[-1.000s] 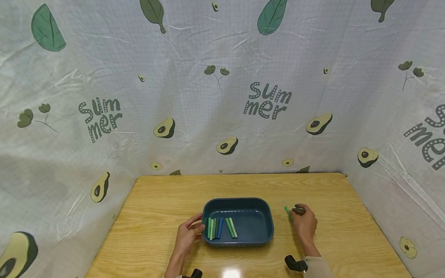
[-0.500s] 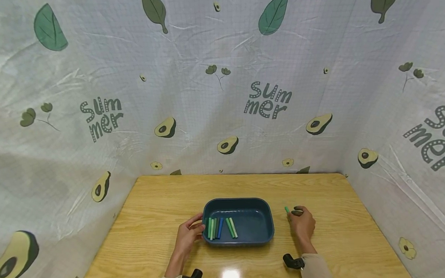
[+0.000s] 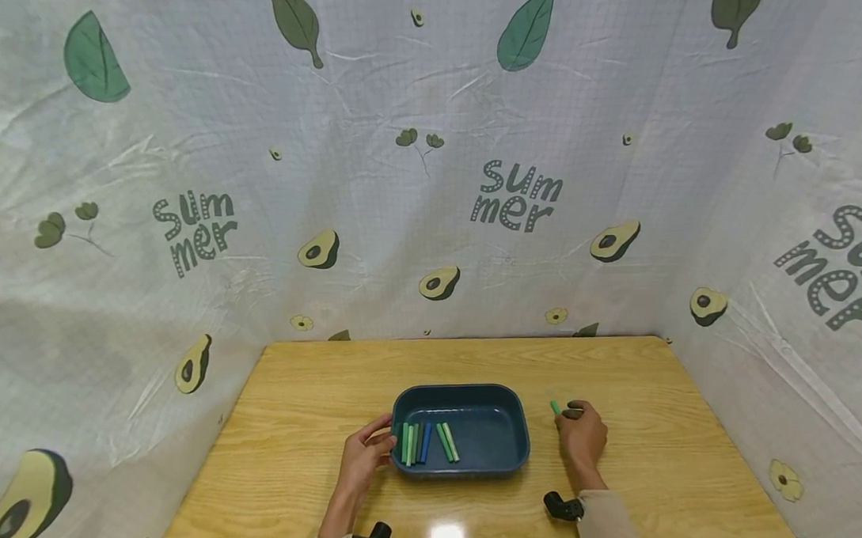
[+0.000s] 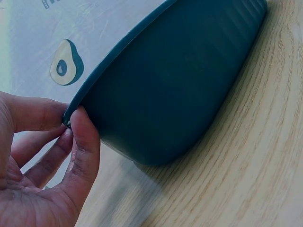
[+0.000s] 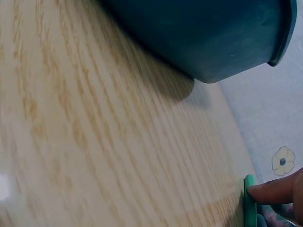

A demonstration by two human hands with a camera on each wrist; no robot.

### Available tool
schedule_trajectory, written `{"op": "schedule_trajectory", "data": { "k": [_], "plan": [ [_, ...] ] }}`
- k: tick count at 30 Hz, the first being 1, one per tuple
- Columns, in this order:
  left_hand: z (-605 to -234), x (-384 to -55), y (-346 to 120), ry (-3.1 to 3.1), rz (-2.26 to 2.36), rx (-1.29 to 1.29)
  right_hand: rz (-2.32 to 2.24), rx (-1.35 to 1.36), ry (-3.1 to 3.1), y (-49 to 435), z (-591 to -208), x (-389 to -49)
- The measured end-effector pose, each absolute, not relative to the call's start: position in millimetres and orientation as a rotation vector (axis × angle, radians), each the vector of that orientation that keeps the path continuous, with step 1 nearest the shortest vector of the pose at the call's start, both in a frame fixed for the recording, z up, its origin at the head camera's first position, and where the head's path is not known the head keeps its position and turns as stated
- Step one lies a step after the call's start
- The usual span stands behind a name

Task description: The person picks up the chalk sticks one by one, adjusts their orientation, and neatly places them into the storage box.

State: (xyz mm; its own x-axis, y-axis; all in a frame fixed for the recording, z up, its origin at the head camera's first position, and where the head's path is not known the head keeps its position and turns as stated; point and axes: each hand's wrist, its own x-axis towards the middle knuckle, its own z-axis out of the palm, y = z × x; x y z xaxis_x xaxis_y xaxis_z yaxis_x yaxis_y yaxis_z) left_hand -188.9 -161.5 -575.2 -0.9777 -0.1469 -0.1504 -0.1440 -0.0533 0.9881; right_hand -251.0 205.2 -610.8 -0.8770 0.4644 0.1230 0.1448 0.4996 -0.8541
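Note:
A dark blue rectangular tray (image 3: 492,441) stands on the table with several slim sticks in its left half. Green and pale green sticks (image 3: 405,442) lie there, along with a blue one (image 3: 426,443) and a slanting pair (image 3: 451,442). My left hand (image 3: 358,460) pinches the tray's left rim, thumb on the near side in the left wrist view. To the right of the tray, my right hand (image 3: 585,434) holds a green stick (image 5: 250,203) between thumb and fingers. Part of that stick is hidden by the hand. The fingers' tips look dark in the head view.
The wooden table (image 3: 313,368) stretches out on both sides of the tray. White printed sheeting (image 3: 376,204) surrounds its back and sides. Black wrist cameras (image 3: 562,507) sit on both wrists. Light glares off the table's near part.
My right hand has shifted slightly left and nearer to me, and its fingers now cover more of the green stick. The left hand and the tray have stayed in place.

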Motion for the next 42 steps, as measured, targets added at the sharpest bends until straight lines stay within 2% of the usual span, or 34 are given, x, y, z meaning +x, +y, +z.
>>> {"op": "schedule_trajectory", "data": {
  "k": [9,29,42],
  "plan": [
    [-577,-190,-163,-2.164,-2.258,0.334,1.286,-0.545,-2.459,204,-607,-253],
    [-580,-192,-164,-2.157,-2.264,0.308,1.470,-0.405,-2.474,214,-576,-248],
    [-579,-190,-166,-2.162,-2.265,0.296,1.858,-0.278,-2.407,205,-544,-244]
  ]
}}
